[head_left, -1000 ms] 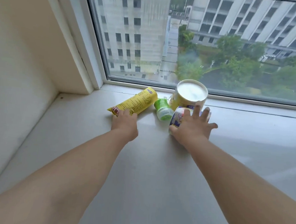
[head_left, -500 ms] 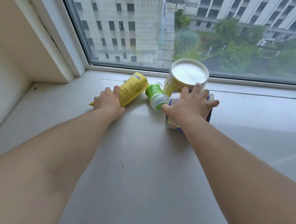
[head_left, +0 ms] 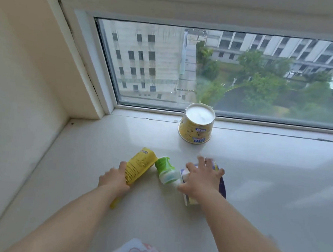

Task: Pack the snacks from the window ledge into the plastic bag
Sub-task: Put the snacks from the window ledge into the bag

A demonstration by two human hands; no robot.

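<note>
While your left grip [head_left: 113,181] clasps a yellow packet [head_left: 139,166], right grip [head_left: 201,180] splayed on a purple pouch [head_left: 222,184], a yellow "BIG" tub [head_left: 197,125] tops the pale bench [head_left: 275,183].

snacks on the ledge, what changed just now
Both hands dragged three snacks toward the person, away from the yellow tub: the left hand grips the yellow packet, the right hand presses on the purple packet, the green bottle between them. The tub stayed by the window.
</note>
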